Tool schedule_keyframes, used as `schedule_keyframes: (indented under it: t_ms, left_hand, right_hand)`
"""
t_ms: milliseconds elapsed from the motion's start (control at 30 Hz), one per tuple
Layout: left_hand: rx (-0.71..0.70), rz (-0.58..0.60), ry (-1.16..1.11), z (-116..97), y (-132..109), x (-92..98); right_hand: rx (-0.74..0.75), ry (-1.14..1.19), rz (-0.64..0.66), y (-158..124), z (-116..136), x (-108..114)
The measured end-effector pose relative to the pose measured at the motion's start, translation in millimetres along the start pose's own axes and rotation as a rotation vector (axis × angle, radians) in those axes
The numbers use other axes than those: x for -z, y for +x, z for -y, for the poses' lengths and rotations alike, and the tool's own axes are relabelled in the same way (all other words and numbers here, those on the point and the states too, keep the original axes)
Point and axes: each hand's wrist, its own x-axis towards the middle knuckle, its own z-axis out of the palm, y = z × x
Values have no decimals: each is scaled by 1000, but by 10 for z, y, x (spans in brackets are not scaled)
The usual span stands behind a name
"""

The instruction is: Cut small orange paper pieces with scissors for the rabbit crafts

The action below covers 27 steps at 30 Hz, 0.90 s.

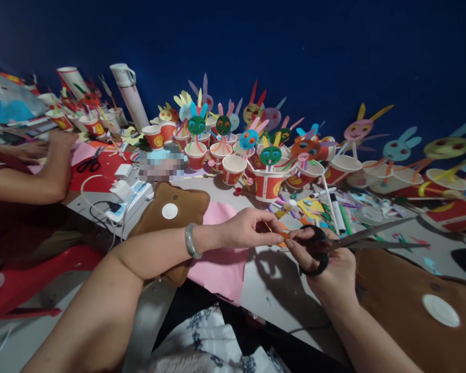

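Observation:
Between the fingertips of my left hand (252,228) is a small piece of orange paper (284,235). My right hand (330,264) has its fingers through the black handles of a pair of scissors (347,240), whose blades point away to the right, slightly apart. The thumb and a finger of that hand also meet the orange paper's edge. Under my left wrist, a sheet of pink paper (217,259) lies on the table. Past my hands stands a paper cup (269,185) with a green paper rabbit face (271,155) on it.
Several more cups with paper rabbit faces line the dark blue wall. Markers (337,212) and paper scraps litter the table's right side. Brown cushions (166,207) lie on both sides. A power strip (134,199) with cables sits left, near another person's arm (42,176).

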Motion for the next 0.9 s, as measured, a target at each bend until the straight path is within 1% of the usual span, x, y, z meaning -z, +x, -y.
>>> schedule_keyframes:
  t_ms: [167,333,467,733,833,900]
  left_hand:
    - [30,-4,18,-20,7,-3]
    - [45,-12,-6,-20,7,-9]
    - [70,-10,9,-36,1,-6]
    - [69,0,15,-63,-7,-2]
    - [67,-17,-4,-102,-9,0]
    - [48,-39,-27,-145,-13,4]
  right_hand:
    - [4,-30,2,-1,5,8]
    - [-41,-46,10,-1,56,-12]
    - [-48,-73,30,3,75,-18]
    - [-43,-82,23,-2,42,-8]
    - [-64,-99,-3,2,67,-7]
    - [-84,-117,3,10,83,4]
